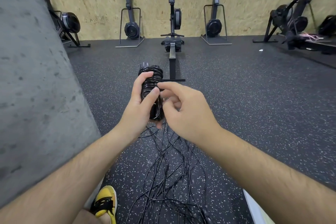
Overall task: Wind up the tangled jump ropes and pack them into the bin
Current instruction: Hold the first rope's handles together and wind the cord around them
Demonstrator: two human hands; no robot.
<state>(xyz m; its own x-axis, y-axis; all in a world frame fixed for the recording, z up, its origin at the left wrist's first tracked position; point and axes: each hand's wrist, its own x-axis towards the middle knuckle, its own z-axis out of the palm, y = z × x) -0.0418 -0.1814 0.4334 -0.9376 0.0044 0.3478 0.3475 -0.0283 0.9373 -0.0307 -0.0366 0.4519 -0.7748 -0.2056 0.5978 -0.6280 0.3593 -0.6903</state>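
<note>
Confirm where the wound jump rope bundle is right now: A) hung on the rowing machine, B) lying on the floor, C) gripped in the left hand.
C: the left hand curls its fingers round the wound jump rope bundle, held up above the loose rope tangle on the floor; the right hand reaches its side with its fingertips.

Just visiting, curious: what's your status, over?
Left hand grips wound rope bundle. Right hand curled against it, grip unclear. Tangled ropes underfoot, not yet wound.
</note>
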